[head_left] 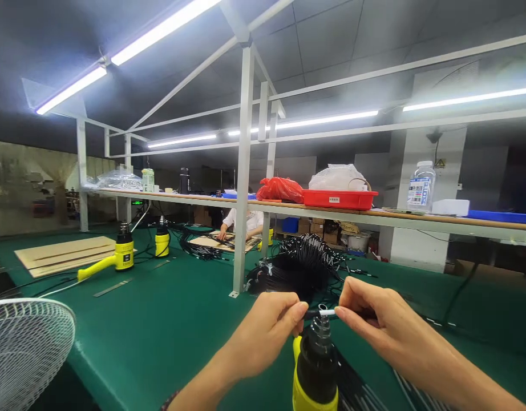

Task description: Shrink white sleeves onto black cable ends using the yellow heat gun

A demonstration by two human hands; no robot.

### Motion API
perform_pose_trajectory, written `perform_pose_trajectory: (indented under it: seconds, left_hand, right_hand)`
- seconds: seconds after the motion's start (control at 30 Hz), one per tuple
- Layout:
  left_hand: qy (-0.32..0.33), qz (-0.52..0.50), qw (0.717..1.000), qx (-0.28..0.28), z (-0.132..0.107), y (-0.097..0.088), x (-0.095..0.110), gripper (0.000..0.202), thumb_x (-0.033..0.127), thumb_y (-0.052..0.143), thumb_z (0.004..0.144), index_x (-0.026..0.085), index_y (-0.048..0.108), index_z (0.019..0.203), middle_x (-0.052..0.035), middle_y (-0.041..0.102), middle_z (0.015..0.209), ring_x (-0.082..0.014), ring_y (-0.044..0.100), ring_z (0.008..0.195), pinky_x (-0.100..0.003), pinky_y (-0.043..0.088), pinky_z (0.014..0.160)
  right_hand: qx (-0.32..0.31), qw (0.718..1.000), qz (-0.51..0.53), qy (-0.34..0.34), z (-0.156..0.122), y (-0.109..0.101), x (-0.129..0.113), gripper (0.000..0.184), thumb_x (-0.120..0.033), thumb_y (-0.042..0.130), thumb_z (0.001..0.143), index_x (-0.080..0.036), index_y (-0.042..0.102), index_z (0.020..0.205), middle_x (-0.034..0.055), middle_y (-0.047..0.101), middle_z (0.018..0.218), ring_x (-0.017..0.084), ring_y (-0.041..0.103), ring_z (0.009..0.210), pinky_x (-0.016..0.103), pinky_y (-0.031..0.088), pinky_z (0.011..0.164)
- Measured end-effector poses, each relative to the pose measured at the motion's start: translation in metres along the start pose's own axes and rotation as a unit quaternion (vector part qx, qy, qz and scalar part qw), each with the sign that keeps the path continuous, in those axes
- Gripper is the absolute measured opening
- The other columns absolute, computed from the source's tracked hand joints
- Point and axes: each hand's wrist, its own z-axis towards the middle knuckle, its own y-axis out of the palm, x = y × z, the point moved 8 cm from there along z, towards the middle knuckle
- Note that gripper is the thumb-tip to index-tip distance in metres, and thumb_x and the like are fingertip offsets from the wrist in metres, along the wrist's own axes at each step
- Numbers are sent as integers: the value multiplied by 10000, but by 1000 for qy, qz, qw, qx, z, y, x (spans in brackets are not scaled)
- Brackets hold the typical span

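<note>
My left hand (269, 325) and my right hand (369, 319) pinch the two ends of a thin black cable with a short white sleeve (327, 312) on it. They hold it just above the metal nozzle of an upright black and yellow heat gun (315, 365) that stands on the green table (169, 319). Both hands have their fingers closed on the cable. A heap of black cables (301, 265) lies right behind the hands.
A white post (242, 171) stands ahead on the table, carrying a shelf with a red tray (339, 198) and a bottle (420, 186). Two more yellow heat guns (124, 251) stand at the left, near cardboard sheets (66, 254). A fan guard (25, 348) sits lower left. Another person (241, 222) works opposite.
</note>
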Motion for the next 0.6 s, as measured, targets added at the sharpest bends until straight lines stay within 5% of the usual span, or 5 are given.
perform_pose_trajectory:
  seconds: [0.6]
  left_hand:
    - [-31,-53,996,59,20,2,-17,359,427,496,922,176,563,676,7,582,670,-154,530,671,-248,370,617]
  right_hand:
    - [35,999,36,7,18,9,21,246,-373,484,847,-226,475,650,-16,546,603,148,455,557,262,305,500]
